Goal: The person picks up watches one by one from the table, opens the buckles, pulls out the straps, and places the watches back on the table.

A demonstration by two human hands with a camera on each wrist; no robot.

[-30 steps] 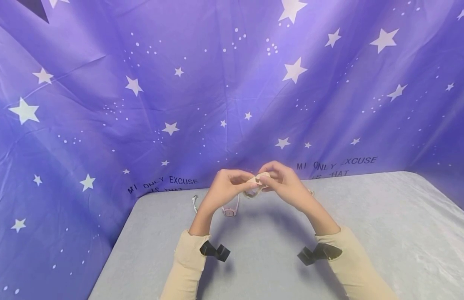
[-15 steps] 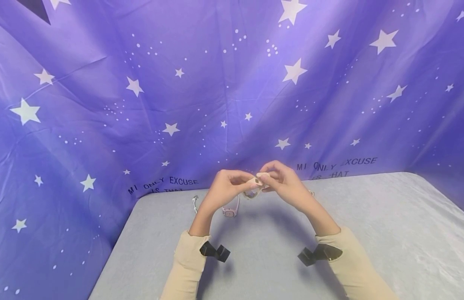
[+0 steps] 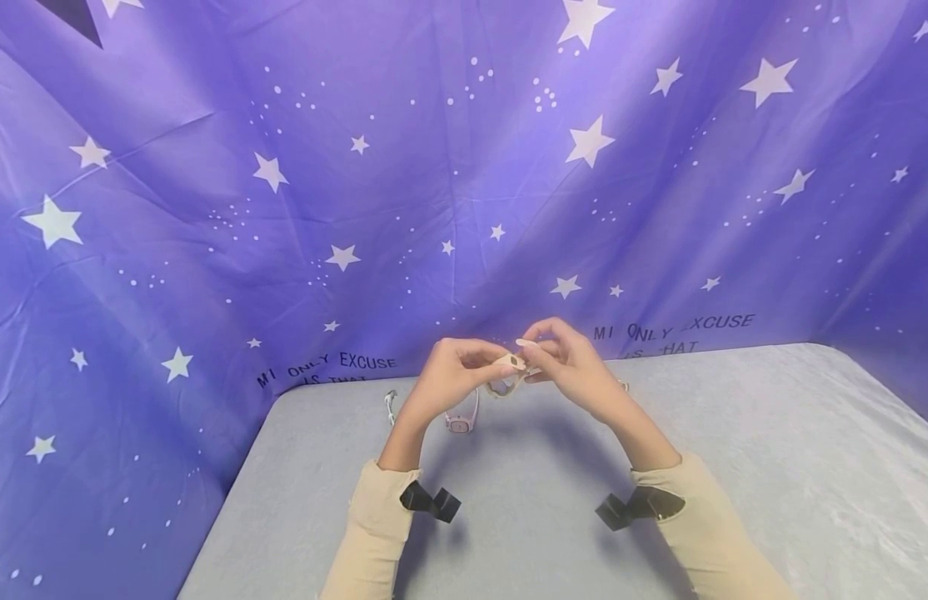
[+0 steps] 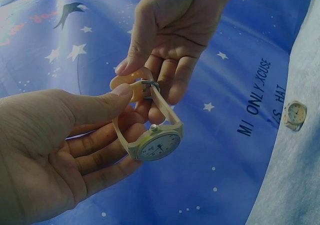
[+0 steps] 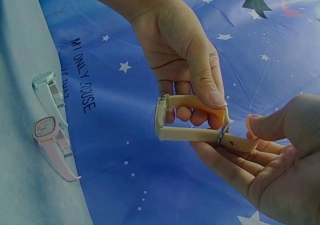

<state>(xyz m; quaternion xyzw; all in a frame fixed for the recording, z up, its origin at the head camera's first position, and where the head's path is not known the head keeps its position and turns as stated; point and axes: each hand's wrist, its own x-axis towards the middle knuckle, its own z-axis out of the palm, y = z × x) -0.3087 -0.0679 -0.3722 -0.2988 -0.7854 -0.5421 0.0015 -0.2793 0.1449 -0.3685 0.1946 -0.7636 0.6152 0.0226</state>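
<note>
A cream wristwatch (image 4: pixel 161 146) is suspended above the bench (image 3: pixel 524 533) between two hands. Its case is round, with a pale dial, dark hands and a small ribbed crown; the strap, smooth and rubbery-looking, forms a closed loop through a metal buckle (image 5: pixel 223 134). The left hand (image 3: pixel 449 377) pinches the strap beside the buckle, thumb uppermost, fingers bent beneath. The right hand (image 3: pixel 575 375) pinches the curled strap tail between thumb and fingers. Resting on the bench are a pink watch (image 5: pixel 45 127) with a rounded-square case, a mint watch (image 5: pixel 50 97) just beside it, and, well apart on the other side, a round-dialled watch (image 4: pixel 296 114). The bench has rounded far corners and a pale grey, plush-looking cover. Behind it hangs a creased violet-blue curtain (image 3: pixel 449 142) printed with white stars, dots and black lettering. Beige sleeves (image 3: pixel 377 525) cover the forearms; black mounts (image 3: pixel 443 505) sit at the wrists.
</note>
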